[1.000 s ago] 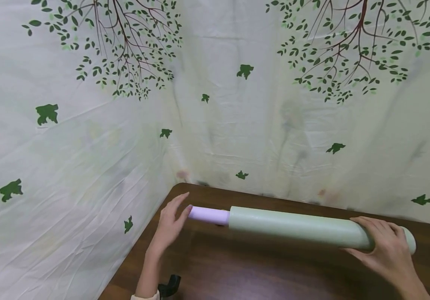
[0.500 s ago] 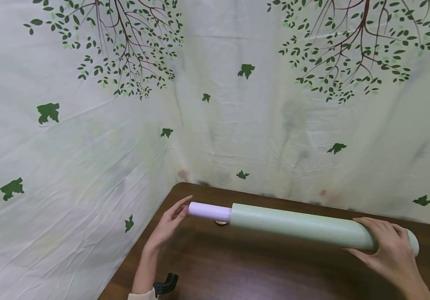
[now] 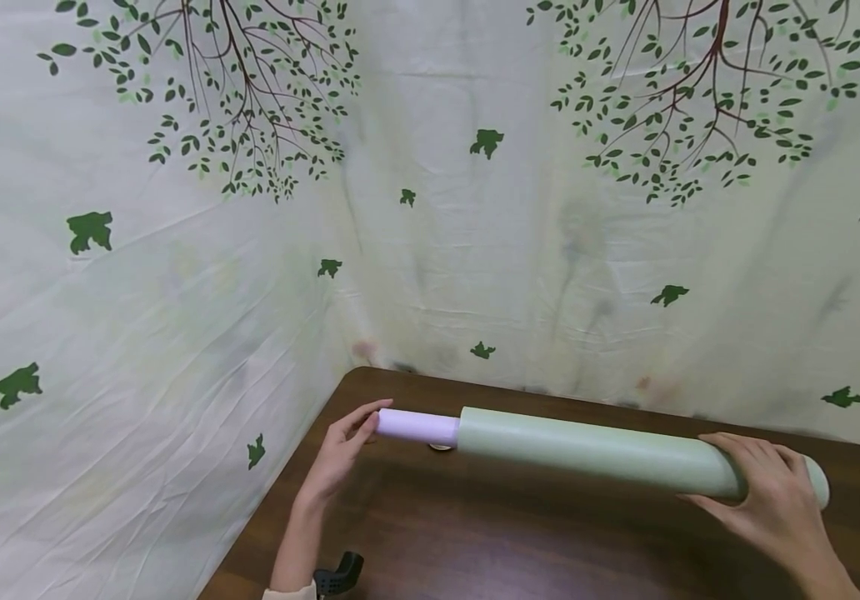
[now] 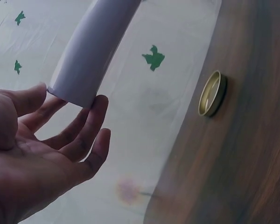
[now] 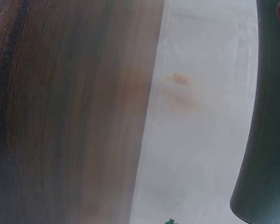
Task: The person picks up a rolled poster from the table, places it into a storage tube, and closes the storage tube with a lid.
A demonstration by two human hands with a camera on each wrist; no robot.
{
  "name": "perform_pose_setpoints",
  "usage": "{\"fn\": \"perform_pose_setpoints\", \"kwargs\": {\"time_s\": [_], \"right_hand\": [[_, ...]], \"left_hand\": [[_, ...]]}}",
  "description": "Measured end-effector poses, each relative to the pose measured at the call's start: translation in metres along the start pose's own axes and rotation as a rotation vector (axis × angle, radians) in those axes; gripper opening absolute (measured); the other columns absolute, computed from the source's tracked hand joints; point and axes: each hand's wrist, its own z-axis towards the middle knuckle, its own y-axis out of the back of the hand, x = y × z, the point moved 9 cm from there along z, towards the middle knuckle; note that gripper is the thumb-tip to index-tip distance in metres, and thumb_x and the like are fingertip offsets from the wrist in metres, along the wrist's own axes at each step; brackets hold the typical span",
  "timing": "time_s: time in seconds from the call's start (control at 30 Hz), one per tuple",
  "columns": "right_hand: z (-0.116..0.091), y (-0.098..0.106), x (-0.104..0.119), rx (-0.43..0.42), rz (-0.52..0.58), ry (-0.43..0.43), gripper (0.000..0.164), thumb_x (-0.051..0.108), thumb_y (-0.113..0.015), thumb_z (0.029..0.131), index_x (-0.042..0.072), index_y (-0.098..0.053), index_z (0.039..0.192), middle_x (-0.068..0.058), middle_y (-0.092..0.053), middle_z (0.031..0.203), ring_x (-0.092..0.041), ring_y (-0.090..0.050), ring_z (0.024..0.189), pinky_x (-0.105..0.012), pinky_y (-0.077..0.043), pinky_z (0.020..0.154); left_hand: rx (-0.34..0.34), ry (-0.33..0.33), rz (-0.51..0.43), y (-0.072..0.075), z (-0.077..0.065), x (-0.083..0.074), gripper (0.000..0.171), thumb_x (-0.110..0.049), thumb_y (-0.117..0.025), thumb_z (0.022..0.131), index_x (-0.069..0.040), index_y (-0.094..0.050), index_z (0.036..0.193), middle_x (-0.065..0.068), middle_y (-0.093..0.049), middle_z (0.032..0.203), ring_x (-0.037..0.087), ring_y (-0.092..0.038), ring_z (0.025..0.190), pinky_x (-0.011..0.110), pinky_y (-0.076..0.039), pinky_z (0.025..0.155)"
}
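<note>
Lilac cylinder (image 4: 93,52): head, left wrist only

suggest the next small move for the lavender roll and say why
I'd probably ease the lavender roll a little farther into the green tube: it sticks out of one end, the left hand has thumb and fingers at its free end, and the right hand grips the tube near its other end.

The roll (image 3: 417,427) runs from the left hand (image 3: 336,454) rightward into the tube (image 3: 595,450), the right hand (image 3: 771,492) on it near its right end. Below is the counter (image 3: 535,550), bearing the ring (image 4: 218,99); behind hangs the sheet (image 3: 445,258).
</note>
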Motion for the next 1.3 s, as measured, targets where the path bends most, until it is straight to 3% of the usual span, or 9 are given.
{"fn": "perform_pose_setpoints", "kwargs": {"time_s": [0.17, 0.37, 0.53, 0.6, 0.77, 1.0, 1.13, 1.3], "right_hand": [[0.000, 0.000, -0.001, 0.017, -0.023, -0.019, 0.092, 0.086, -0.057, 0.069, 0.006, -0.069, 0.113, -0.011, -0.066, 0.106, -0.029, -0.056, 0.094, -0.038, -0.028, 0.089], [0.001, 0.002, -0.002, 0.008, -0.016, -0.016, 0.091, 0.083, -0.065, 0.065, 0.007, -0.069, 0.113, -0.011, -0.066, 0.105, -0.029, -0.056, 0.093, -0.041, -0.029, 0.086], [0.001, 0.002, 0.001, -0.008, -0.022, -0.012, 0.091, 0.086, -0.057, 0.068, 0.007, -0.069, 0.112, -0.010, -0.066, 0.103, -0.029, -0.056, 0.092, -0.041, -0.029, 0.084], [0.002, 0.001, 0.001, -0.003, -0.024, -0.015, 0.091, 0.087, -0.055, 0.069, 0.007, -0.069, 0.112, -0.010, -0.066, 0.103, -0.029, -0.056, 0.092, -0.041, -0.029, 0.085], [0.001, -0.002, 0.000, 0.026, -0.016, -0.030, 0.091, 0.086, -0.059, 0.068, 0.007, -0.069, 0.113, -0.011, -0.066, 0.105, -0.028, -0.056, 0.094, -0.041, -0.029, 0.086], [0.002, -0.002, 0.001, 0.022, -0.015, -0.030, 0.092, 0.085, -0.058, 0.069, 0.006, -0.068, 0.113, -0.012, -0.066, 0.106, -0.031, -0.056, 0.095, -0.046, -0.030, 0.083], [0.002, -0.004, 0.001, 0.033, -0.006, -0.041, 0.088, 0.077, -0.075, 0.061, 0.006, -0.068, 0.113, -0.011, -0.066, 0.106, -0.029, -0.056, 0.096, -0.044, -0.029, 0.085], [0.002, -0.007, 0.002, 0.038, -0.007, -0.043, 0.088, 0.078, -0.073, 0.062, 0.007, -0.069, 0.112, -0.010, -0.067, 0.105, -0.028, -0.056, 0.096, -0.043, -0.030, 0.084]], "left_hand": [[0.022, -0.011, -0.038, -0.013, 0.001, -0.001, 0.034, -0.023, -0.058, 0.101, -0.009, -0.063, 0.131, 0.014, -0.056, 0.135, 0.023, -0.056, 0.112, 0.045, -0.046, 0.097], [-0.007, 0.030, -0.067, -0.026, 0.000, 0.000, 0.036, -0.023, -0.064, 0.097, -0.005, -0.063, 0.128, 0.013, -0.060, 0.129, 0.024, -0.058, 0.113, 0.042, -0.043, 0.099], [0.011, 0.015, -0.073, -0.032, 0.000, -0.003, 0.038, -0.020, -0.064, 0.098, 0.002, -0.060, 0.129, 0.015, -0.060, 0.128, 0.027, -0.058, 0.113, 0.038, -0.045, 0.098], [0.015, 0.001, -0.069, -0.034, 0.000, -0.006, 0.036, -0.019, -0.063, 0.098, -0.001, -0.061, 0.128, 0.015, -0.061, 0.128, 0.027, -0.058, 0.114, 0.036, -0.046, 0.097], [0.008, -0.020, -0.028, -0.040, -0.001, -0.010, 0.034, -0.020, -0.064, 0.098, -0.003, -0.063, 0.127, 0.014, -0.062, 0.126, 0.027, -0.060, 0.113, 0.028, -0.046, 0.092], [-0.004, -0.069, 0.000, -0.051, 0.000, -0.019, 0.033, -0.017, -0.066, 0.096, -0.001, -0.065, 0.125, 0.013, -0.065, 0.121, 0.033, -0.061, 0.107, 0.036, -0.050, 0.090], [-0.045, -0.102, -0.013, -0.053, 0.000, -0.022, 0.031, -0.017, -0.069, 0.093, -0.002, -0.068, 0.121, 0.011, -0.068, 0.117, 0.033, -0.063, 0.103, 0.032, -0.052, 0.086], [-0.071, -0.104, 0.002, -0.057, -0.001, -0.019, 0.029, -0.017, -0.072, 0.092, -0.005, -0.071, 0.118, 0.006, -0.070, 0.113, 0.026, -0.066, 0.099, 0.030, -0.052, 0.084]]}}
